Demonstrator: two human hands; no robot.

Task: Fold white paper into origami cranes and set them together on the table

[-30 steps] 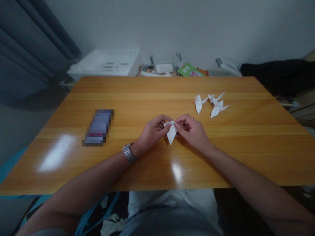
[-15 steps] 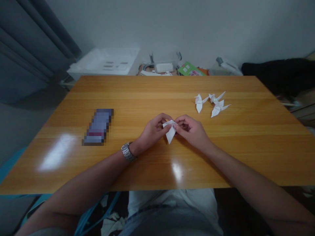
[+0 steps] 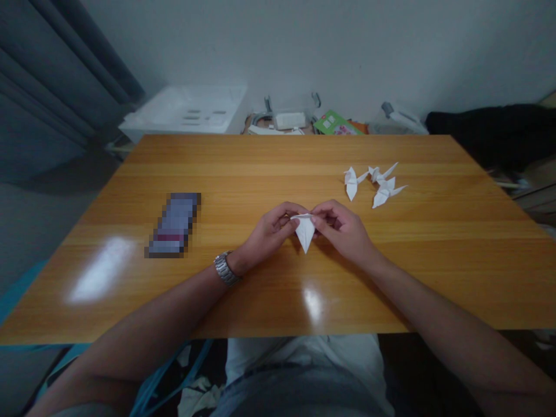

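A small folded piece of white paper [image 3: 304, 231], pointed at its near end, is held just above the wooden table [image 3: 260, 168] near its middle. My left hand [image 3: 271, 231], with a metal watch on the wrist, pinches the paper's left top corner. My right hand [image 3: 341, 229] pinches the right top corner, fingers curled. Both hands meet over the fold.
Three finished white paper cranes [image 3: 373, 182] lie to the back right. A blurred flat object [image 3: 174, 226] lies on the left of the table. Behind the far edge stand a white box [image 3: 186, 110], a green booklet [image 3: 332, 123] and a dark cloth [image 3: 490, 130].
The folded paper has turned slightly so its point now faces straight toward me, and both hands shifted a little to the right. The fingers stay pinched on it.
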